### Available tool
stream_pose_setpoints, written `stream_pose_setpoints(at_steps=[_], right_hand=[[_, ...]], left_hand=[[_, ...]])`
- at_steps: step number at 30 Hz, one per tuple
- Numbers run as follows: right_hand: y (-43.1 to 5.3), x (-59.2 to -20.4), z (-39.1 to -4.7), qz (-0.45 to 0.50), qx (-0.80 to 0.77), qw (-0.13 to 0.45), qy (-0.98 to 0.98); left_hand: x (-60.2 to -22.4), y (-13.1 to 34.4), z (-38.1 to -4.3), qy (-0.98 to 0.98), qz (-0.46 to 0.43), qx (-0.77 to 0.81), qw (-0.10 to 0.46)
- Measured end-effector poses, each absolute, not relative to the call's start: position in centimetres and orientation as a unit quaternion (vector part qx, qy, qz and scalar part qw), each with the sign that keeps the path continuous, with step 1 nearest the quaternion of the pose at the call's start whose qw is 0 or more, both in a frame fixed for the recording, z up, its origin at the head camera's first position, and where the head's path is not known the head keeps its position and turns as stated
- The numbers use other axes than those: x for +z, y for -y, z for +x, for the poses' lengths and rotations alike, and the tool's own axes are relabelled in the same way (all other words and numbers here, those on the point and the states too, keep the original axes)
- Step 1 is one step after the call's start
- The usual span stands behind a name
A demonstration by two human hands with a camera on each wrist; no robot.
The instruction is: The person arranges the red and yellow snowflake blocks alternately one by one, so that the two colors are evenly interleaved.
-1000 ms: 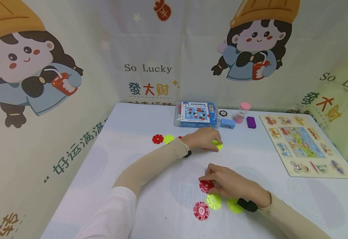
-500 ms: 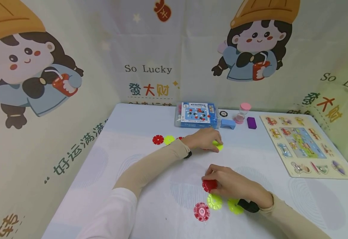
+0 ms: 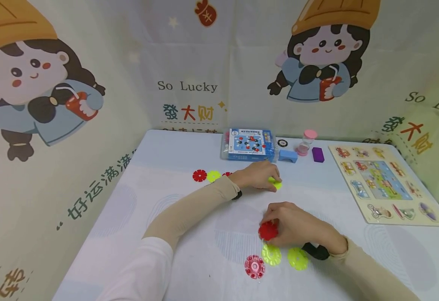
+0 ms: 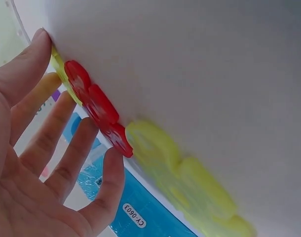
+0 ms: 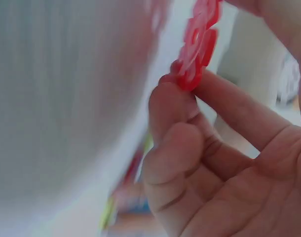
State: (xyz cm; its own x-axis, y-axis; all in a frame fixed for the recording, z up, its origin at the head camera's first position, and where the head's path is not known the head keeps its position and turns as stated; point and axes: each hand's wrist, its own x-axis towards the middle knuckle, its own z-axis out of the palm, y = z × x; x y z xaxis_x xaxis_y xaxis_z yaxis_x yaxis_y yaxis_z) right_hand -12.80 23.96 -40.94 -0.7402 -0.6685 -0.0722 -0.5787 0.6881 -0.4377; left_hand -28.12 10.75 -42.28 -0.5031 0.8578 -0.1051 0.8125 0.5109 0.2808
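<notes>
My right hand (image 3: 292, 223) pinches a red flower-shaped plastic disc (image 3: 268, 231) between thumb and fingers. The disc is tilted off the table, and in the right wrist view this red disc (image 5: 197, 44) stands nearly edge-on. Farther back, my left hand (image 3: 258, 174) rests on the table, its thumb and index finger at the edges of a yellow flower disc (image 3: 275, 183). That disc ends a row of alternating red and yellow discs, partly hidden by my left forearm. In the left wrist view, a red disc (image 4: 98, 106) lies beside the other fingertips.
Near my right hand lie two loose yellow discs (image 3: 271, 255) and a pinkish-red disc (image 3: 255, 266). Behind the row stand a blue-labelled plastic case (image 3: 249, 144), a blue arch block (image 3: 288, 156), a pink sand timer (image 3: 306, 143) and a purple block (image 3: 318, 154). A picture puzzle board (image 3: 386, 184) lies right.
My right hand has picked up the red disc from the table and tilted it, shifting slightly right and up. My left hand has stayed at the yellow disc.
</notes>
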Motion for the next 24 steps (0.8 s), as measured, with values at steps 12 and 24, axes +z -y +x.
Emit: stream_pose_setpoints(at_steps=[12,24], right_hand=[[-31.9,-42.5,-21.2,-0.155,-0.206,0.048,-0.965],[-30.9,-42.6,-20.8,-0.122,-0.2,0.045,-0.971]], left_hand=[[-42.2,-10.8,-28.2,-0.864,0.475,0.118,0.119],[-42.4,-11.1,-28.1,-0.867,0.467,0.125,0.119]])
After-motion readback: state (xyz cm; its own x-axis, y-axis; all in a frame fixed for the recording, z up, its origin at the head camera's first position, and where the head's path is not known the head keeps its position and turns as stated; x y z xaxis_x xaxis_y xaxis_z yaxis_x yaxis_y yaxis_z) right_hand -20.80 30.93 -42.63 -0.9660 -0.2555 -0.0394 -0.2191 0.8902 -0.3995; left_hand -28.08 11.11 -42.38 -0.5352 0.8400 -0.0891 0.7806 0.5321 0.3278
